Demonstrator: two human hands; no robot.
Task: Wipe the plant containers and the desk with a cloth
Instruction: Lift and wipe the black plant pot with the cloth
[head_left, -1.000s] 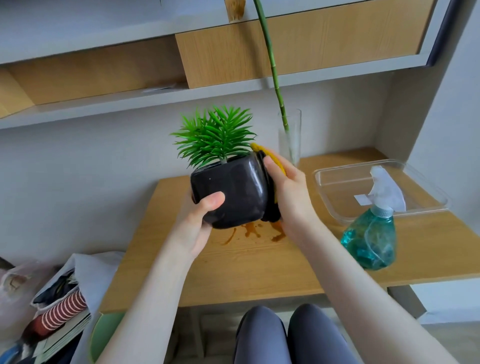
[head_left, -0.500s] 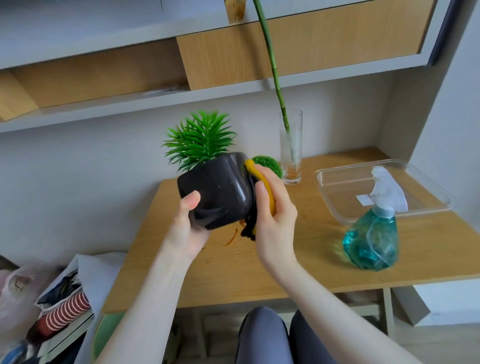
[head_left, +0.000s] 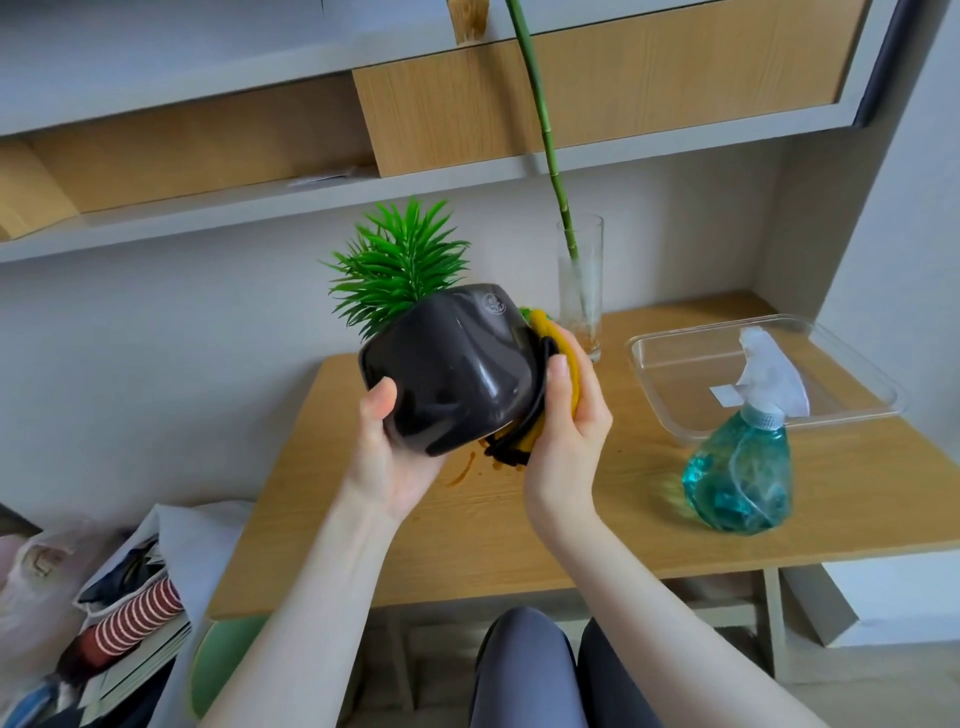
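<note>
Wiping step: judged to be in progress on the pot, held tilted in the air above the desk.
Left hand (head_left: 387, 457): curled under the lower left of the pot, thumb on the near face, clamped on it and apparently carrying its weight.
Pot (head_left: 449, 366): glossy black, tipped so the base faces the camera and the plant (head_left: 397, 265) leans up and away to the left; it sits between both hands, touching each.
Cloth (head_left: 550, 374): yellow with dark trim, sandwiched between the pot's right side and the right palm; a dark end hangs below the pot.
Right hand (head_left: 569, 421): fingers curled round the cloth, pressing it against the pot; it holds the cloth, not the pot itself.
Desk (head_left: 519, 535): wooden; a brown stain (head_left: 462, 467) lies directly beneath the pot, not yet wiped.
Vase (head_left: 581, 286): clear glass with a tall green stem, standing upright just behind the right hand.
Bottle (head_left: 740, 467): teal spray bottle, well right of the hands, in front of a clear tray (head_left: 852, 384).
Risk, slip: the glossy pot may slide from the one gripping hand if the cloth pushes hard leftward; likely result is a drop onto the desk.
Risk, spill: further tilt may shed filling from the pot mouth, if it holds any loose; contents are not visible.
Risk, vase: a wide right-hand stroke may knock the tall vase over.
</note>
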